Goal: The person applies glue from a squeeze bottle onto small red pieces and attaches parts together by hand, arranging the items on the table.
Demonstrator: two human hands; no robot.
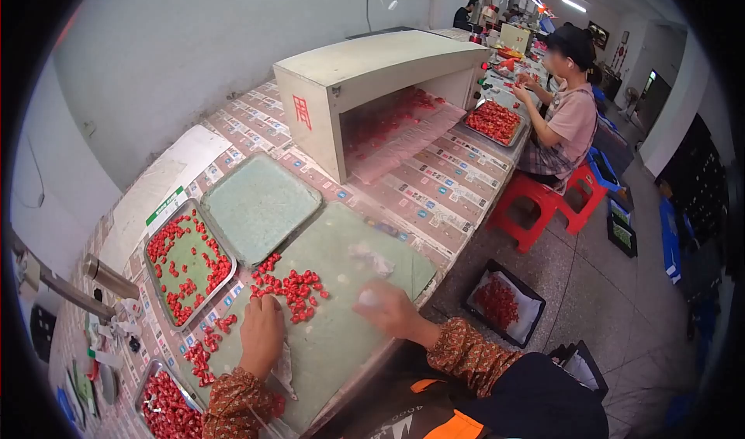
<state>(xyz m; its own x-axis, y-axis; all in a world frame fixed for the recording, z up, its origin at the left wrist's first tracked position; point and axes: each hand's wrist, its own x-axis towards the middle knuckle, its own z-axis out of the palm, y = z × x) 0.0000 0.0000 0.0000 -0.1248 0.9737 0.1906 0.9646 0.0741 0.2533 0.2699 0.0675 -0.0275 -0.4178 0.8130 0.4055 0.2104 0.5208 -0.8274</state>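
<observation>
My left hand (pixel 262 334) is closed, fingertips pointing down at the near edge of a loose pile of small shiny red pieces (pixel 299 290). What its fingers hold, if anything, is hidden. A crumpled whitish strip (pixel 285 371) lies beside that wrist. My right hand (pixel 388 311) is over the green work mat (pixel 341 237), to the right of the pile, its fingers smeared by motion. Something pale shows at its fingertips, too blurred to name. More red pieces (pixel 202 361) lie left of my left hand. Thin clear film (pixel 372 260) rests beyond my right hand.
A metal tray (pixel 231 272) of red pieces and an upturned pale green tray (pixel 260 202) stand ahead. Another full tray (pixel 140 396) is at lower left. Behind sits a cream tunnel-shaped machine (pixel 380 58). A co-worker (pixel 570 105) sits at right; a black crate (pixel 535 326) is on the floor.
</observation>
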